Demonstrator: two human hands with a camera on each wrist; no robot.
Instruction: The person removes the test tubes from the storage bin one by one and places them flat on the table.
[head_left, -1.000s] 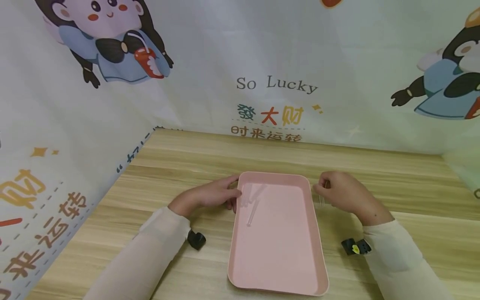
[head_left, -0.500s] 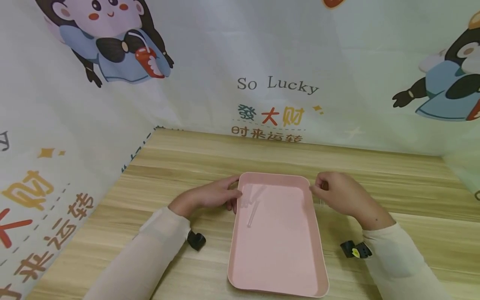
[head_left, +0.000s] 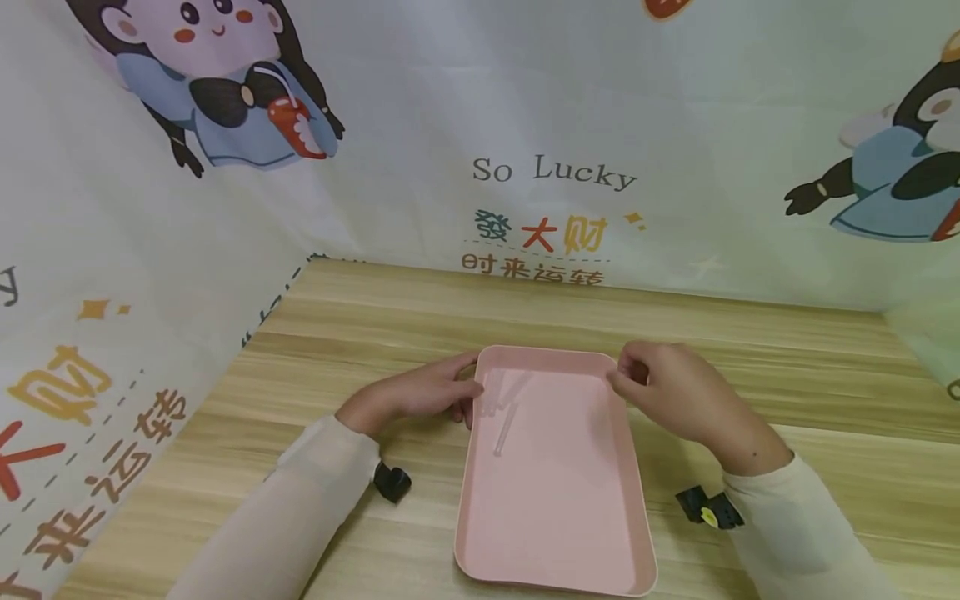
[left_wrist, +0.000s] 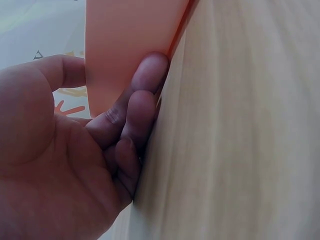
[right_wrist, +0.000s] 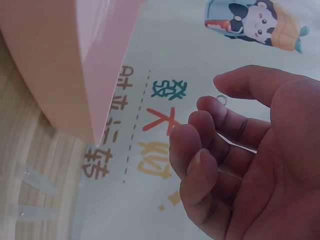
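A pink rectangular tray (head_left: 555, 500) stands on the table. My left hand (head_left: 420, 390) grips its far left wall, the thumb over the rim and the fingers against the outside. Several thin clear tubes lie inside near that corner, one clear tube (head_left: 506, 429) slightly apart from the others. At the far right corner is my right hand (head_left: 671, 392). In the right wrist view its fingers are loosely curled, with a gap to the thumb and nothing between them. Beyond the tray in that view, two more clear tubes (right_wrist: 37, 212) are on the table, hidden in the head view.
The wooden table (head_left: 360, 542) extends around the tray. A printed cloth (head_left: 420, 150) hangs along the back and left sides of the table. Each wrist carries a black strap, one with a yellow mark (head_left: 708, 517) on the right.
My right hand has moved left, up to the tray's far right rim. The tubes visible below it earlier are now covered in the head view. My left hand has stayed put.
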